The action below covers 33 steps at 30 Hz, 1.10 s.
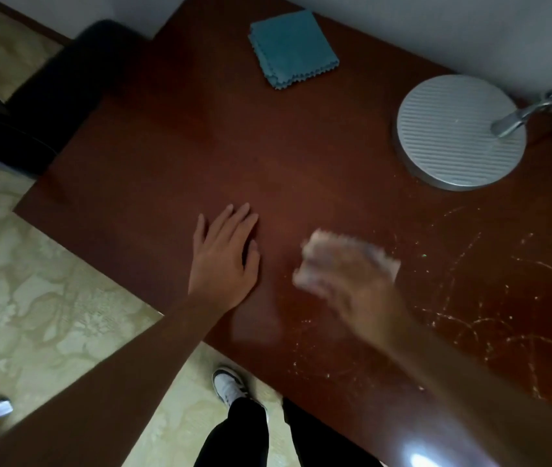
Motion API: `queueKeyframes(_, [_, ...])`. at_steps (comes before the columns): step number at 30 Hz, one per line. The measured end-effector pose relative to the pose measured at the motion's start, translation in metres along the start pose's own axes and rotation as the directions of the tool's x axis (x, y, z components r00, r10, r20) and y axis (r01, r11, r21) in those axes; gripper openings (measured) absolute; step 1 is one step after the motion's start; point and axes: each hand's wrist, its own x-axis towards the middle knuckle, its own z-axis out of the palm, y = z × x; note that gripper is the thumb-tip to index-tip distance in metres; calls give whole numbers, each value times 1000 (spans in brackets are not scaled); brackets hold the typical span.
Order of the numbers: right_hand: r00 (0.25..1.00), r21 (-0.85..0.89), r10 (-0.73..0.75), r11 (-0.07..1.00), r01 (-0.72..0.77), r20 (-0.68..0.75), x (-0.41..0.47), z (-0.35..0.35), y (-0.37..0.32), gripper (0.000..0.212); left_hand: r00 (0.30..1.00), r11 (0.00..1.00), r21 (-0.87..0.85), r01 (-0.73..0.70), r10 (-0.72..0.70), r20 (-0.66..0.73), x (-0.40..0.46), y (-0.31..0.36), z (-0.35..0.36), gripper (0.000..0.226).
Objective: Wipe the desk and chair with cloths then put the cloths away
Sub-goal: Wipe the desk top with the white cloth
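Left hand (pixel 225 256): laid flat on the bench (pixel 173 156), fingers (pixel 241 219) straight and together.
Right hand (pixel 352 284): blurred — a pale cloth (pixel 352 246) is held on the bench; how the fingers lie cannot be told.
Blue cloth (pixel 293 48): folded, lying at the far edge, well apart from both hands.
Chair (pixel 52 92): dark, beside the bench's far left corner.
Lamp base (pixel 460 131): set at the right — near the wall.

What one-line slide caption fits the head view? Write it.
Right hand wipes the dusty brown desk with a pale cloth while left hand rests flat; blue cloth waits folded.
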Motion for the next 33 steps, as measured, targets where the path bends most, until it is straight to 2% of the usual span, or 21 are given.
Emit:
queueKeyframes(3, [959, -91, 253, 960, -265, -128, 86, -33, 60, 42, 1000, 999, 52, -5, 6, -16, -27, -18, -4, 51])
queueKeyframes(5, [941, -96, 303, 943, -319, -153, 123, -28, 62, 45, 999, 1000, 11, 24, -23, -35, -29, -24, 0, 52])
queueKeyframes(7, [961, -103, 233, 963, -249, -145, 122, -2, 24, 43, 998, 999, -7, 33, -34, -59, -27, -25, 2, 53])
queueKeyframes(9, [991, -67, 69, 995, -77, -116, 79, 28, -32, 40, 997, 1000, -9, 23, -23, -73, -28, -26, 2, 53])
queueKeyframes(11, [998, 44, -52, 998, 51, 32, 17, 48, -85, 35, 996, 1000, -22, 7, -9, -92, -28, -28, 2, 53])
queueKeyframes(12, [990, 98, -104, 991, 95, 92, -7, 50, -98, 33, 994, 1000, -30, 3, -6, -106, -28, -28, 2, 51])
queueKeyframes(14, [978, 132, -174, 979, 158, 116, -17, 41, -88, 28, 991, 1000, -15, -8, 6, -135, -28, -29, 3, 49])
queueKeyframes(16, [996, 36, -33, 999, 30, 80, 21, 21, -47, 28, 990, 1000, 11, -14, 15, -141, -28, -27, 4, 49])
queueKeyframes(19, [981, -84, 180, 979, -186, -73, 108, -11, 26, 40, 989, 998, 54, -25, 32, -143, -30, -29, 6, 50])
queueKeyframes(21, [958, -111, 257, 956, -271, -127, 139, -10, 32, 41, 988, 997, 63, -40, 49, -146, -30, -30, 7, 49])
queueKeyframes(23, [966, -93, 221, 968, -234, -130, 125, 15, -2, 41, 987, 996, 78, -35, 47, -156, -29, -33, 7, 49])
queueKeyframes(28, [999, 44, 45, 998, -45, -2, -31, 51, -107, 30, 989, 996, 67, -58, 67, -134, -30, -31, 7, 50])
queueKeyframes(31, [1000, 59, 22, 998, -22, 2, -21, 36, -82, 27, 989, 996, 70, -63, 72, -130, -31, -31, 4, 50])
queueKeyframes(33, [982, -5, 158, 987, -160, -105, 31, 21, -41, 31, 990, 995, 77, -63, 72, -120, -30, -30, 4, 51])
